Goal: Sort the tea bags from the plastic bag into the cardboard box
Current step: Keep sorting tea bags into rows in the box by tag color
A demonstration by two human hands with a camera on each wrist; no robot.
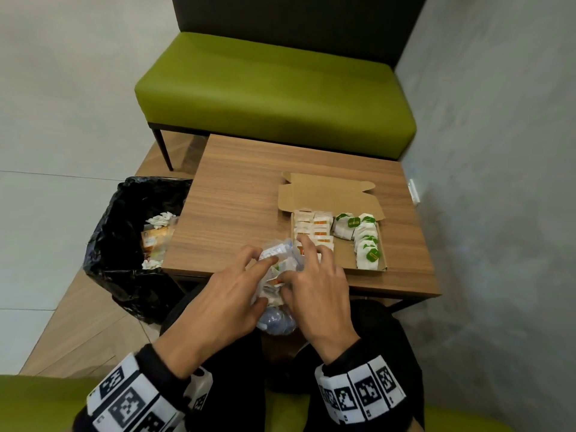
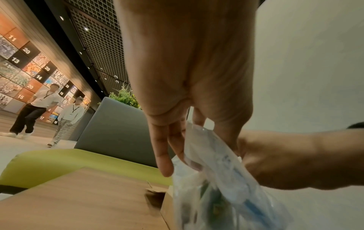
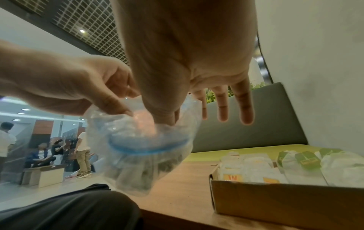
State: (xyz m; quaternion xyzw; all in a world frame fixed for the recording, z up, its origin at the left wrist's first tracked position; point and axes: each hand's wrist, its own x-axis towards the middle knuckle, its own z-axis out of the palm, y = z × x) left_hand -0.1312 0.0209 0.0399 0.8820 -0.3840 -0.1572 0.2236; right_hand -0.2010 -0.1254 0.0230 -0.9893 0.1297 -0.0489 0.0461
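A clear plastic bag [image 1: 277, 269] with a blue rim and tea bags inside hangs over my lap at the table's near edge. My left hand [image 1: 246, 275] pinches its rim [image 3: 118, 109] and holds the mouth wide. The thumb and forefinger of my right hand [image 1: 290, 275] dip into the bag [image 3: 145, 147] and close on an orange-tagged tea bag [image 1: 276, 280]; the other fingers [image 3: 222, 109] stay straight. The open cardboard box [image 1: 343, 260] lies just right of the hands, with orange-tagged tea bags [image 1: 314, 229] in its left half and green-tagged ones [image 1: 364, 238] in its right.
The box's lid flap [image 1: 330, 194] lies flat on the wooden table [image 1: 237, 198]. A bin with a black liner [image 1: 124, 244] stands left of the table. A green bench [image 1: 274, 88] is beyond it, and a grey wall [image 1: 498, 182] rises to the right.
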